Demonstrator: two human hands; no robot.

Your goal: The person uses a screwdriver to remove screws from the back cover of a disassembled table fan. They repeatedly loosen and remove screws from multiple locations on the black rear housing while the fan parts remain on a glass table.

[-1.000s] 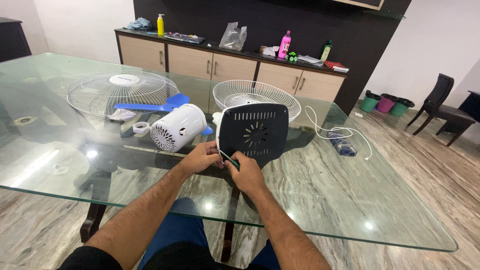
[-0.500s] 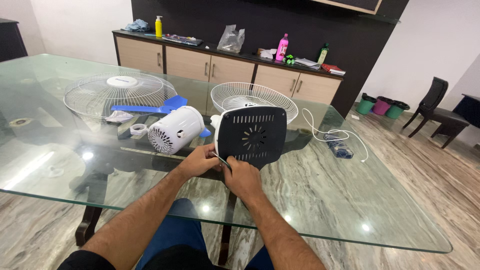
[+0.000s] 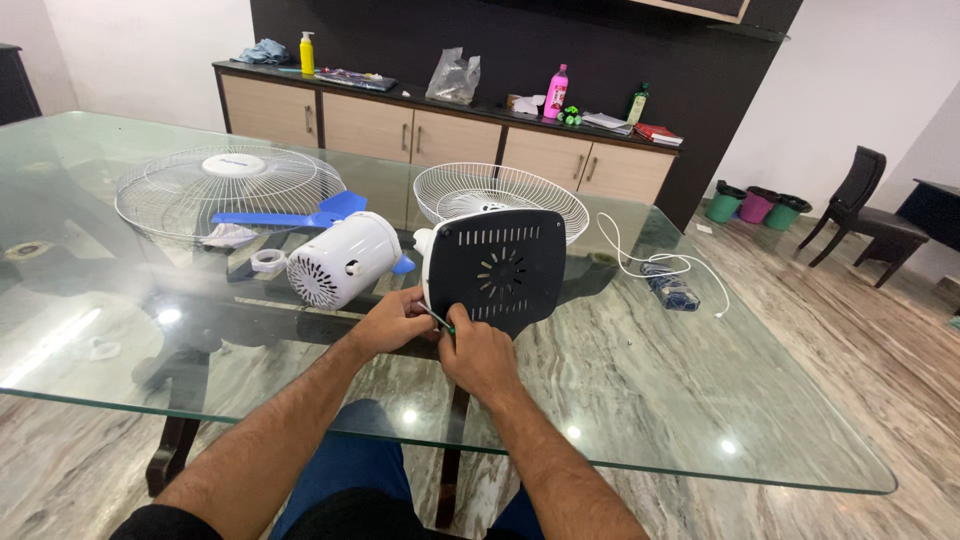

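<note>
On the sideboard stand a yellow bottle, a pink bottle and a clear plastic bag.

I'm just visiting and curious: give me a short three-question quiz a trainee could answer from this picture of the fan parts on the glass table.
1. True or false: the dark fan base panel lies flat on the glass table.
2. Which lies left of the white motor housing? A) white cable B) blue fan blade C) pink bottle
3. What do the left hand and right hand hold between them at the panel's lower left edge?

Key
1. False: it stands upright on its edge.
2. B: the blue fan blade lies to its left, by the wire grille.
3. A thin tool with a green handle; its kind is too small to tell.
</note>
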